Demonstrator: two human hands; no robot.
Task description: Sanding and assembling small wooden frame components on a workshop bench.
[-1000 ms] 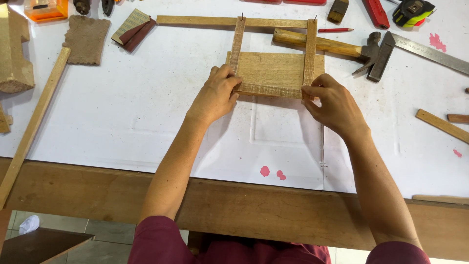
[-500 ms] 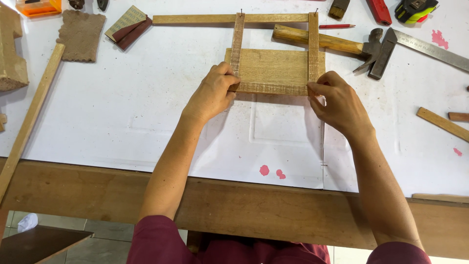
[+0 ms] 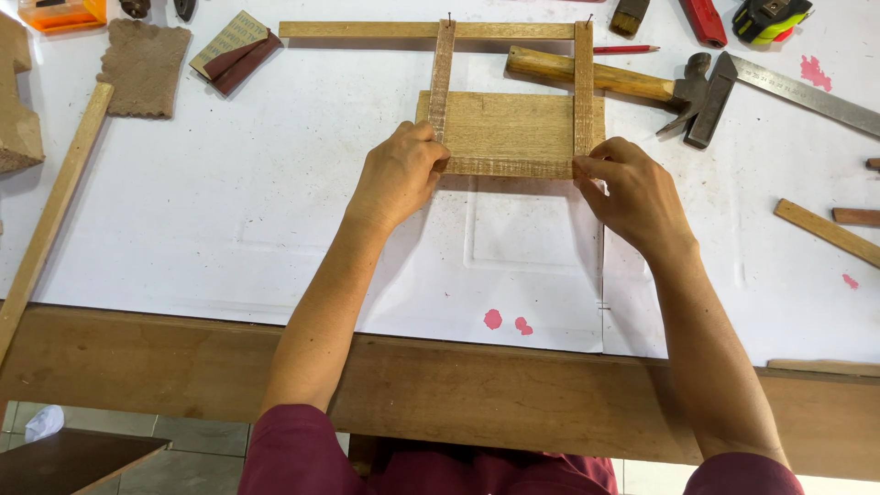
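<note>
While left hand (image 3: 400,174) steadies wooden frame (image 3: 510,128), right hand (image 3: 632,194) pinches corner.

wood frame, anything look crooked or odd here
Slightly: the left upright strip leans a little, while the right upright strip stands straighter. Nails stick up, not driven home, at both top joints on the top strip. Both hands, left hand and right hand, pinch the flat board.

My left hand (image 3: 399,174) has crept a little along the near edge of the board (image 3: 509,131), thumb now at the left slat (image 3: 442,78). My right hand (image 3: 632,192) pinches lower at the right slat (image 3: 583,87).
</note>
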